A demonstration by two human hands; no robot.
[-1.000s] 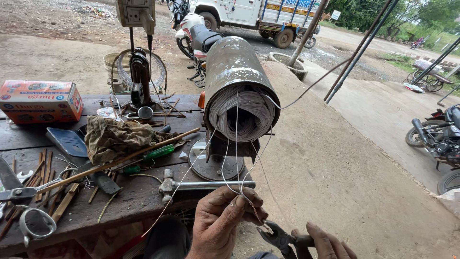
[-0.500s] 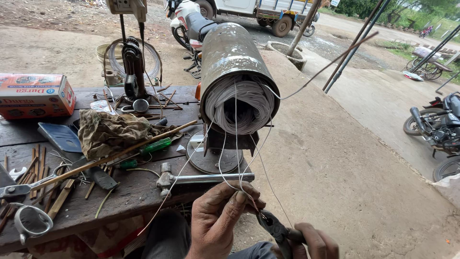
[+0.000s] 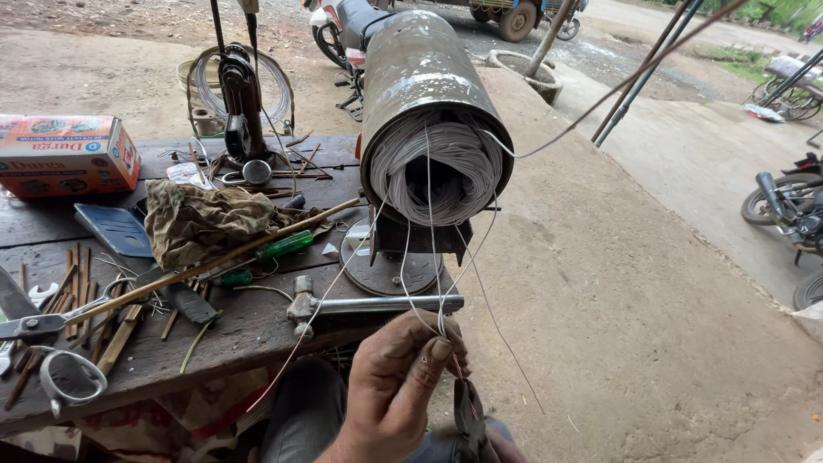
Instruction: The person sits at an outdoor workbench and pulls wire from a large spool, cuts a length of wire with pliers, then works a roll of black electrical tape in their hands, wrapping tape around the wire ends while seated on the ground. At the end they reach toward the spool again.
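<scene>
My left hand (image 3: pixel 401 387) pinches several thin pale wire strands (image 3: pixel 426 257) between thumb and fingers. The strands run up to a wire coil (image 3: pixel 437 167) packed inside a rusty metal cylinder (image 3: pixel 420 69) that lies on a stand (image 3: pixel 390 261) at the workbench's edge. Dark pliers (image 3: pixel 468 417) stand right of that hand, jaws up near the pinched strands. Only a sliver of my right hand (image 3: pixel 504 441) shows at the bottom edge, gripping the pliers' handles.
The wooden workbench (image 3: pixel 257 321) carries a hammer (image 3: pixel 369 304), a green screwdriver (image 3: pixel 283 246), a dirty rag (image 3: pixel 201 221), scissors (image 3: pixel 51 324), a long stick, a cardboard box (image 3: pixel 64 154) and a wire reel (image 3: pixel 240 86). Motorbikes (image 3: pixel 793 214) and poles stand on the concrete to the right.
My left hand has closed tighter on the strands. The pliers and my right hand have shifted left and down, nearer the left hand, and the right hand has mostly left the picture.
</scene>
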